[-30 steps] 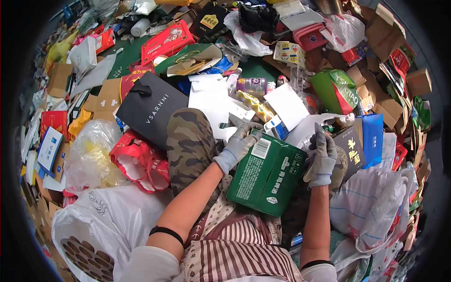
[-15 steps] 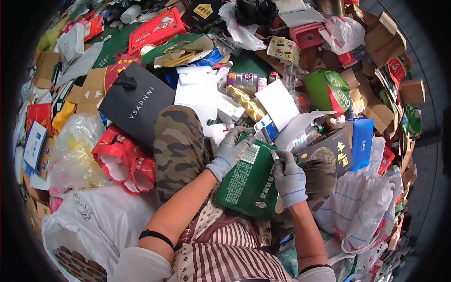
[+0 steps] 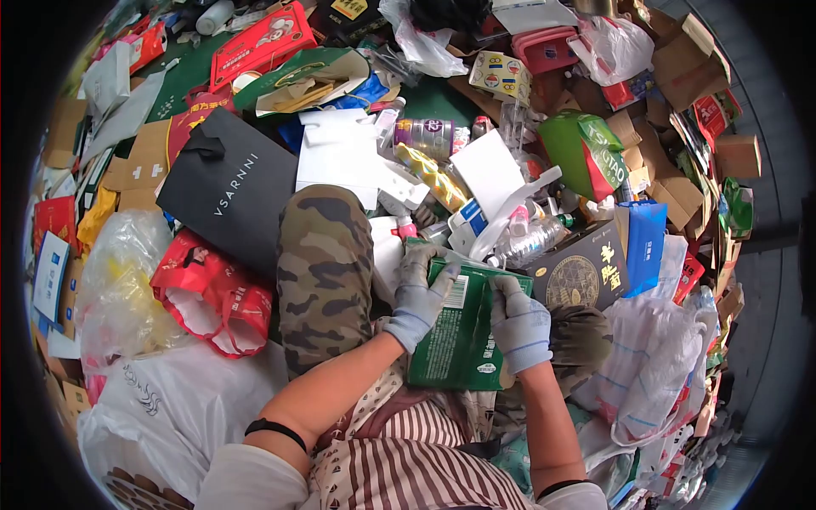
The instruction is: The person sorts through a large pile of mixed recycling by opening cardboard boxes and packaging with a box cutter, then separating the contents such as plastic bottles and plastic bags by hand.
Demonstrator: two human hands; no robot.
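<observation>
A green printed box [image 3: 450, 340] lies over my lap, with a white barcode near its upper left. My left hand [image 3: 420, 297], in a grey glove, grips its upper left edge. At its upper right edge my gloved right hand [image 3: 517, 321] is closed on the same box. Just beyond the box are a clear plastic bottle [image 3: 535, 240] and a white card [image 3: 486, 172]. To the right of my right hand stands a black box with a gold round pattern [image 3: 576, 276]. The fingertips of both hands are partly hidden.
A black VSARNNI bag [image 3: 228, 191] and a red bag [image 3: 212, 293] lie left of my knee. White plastic bags [image 3: 191, 399] are at the lower left. A blue bag [image 3: 646, 242] and cardboard [image 3: 693, 59] are at the right.
The green box is more upright in view, its top turned slightly. The view has shifted, so the pile appears further left. A white strip near the bottle has moved. Both hands keep their hold.
</observation>
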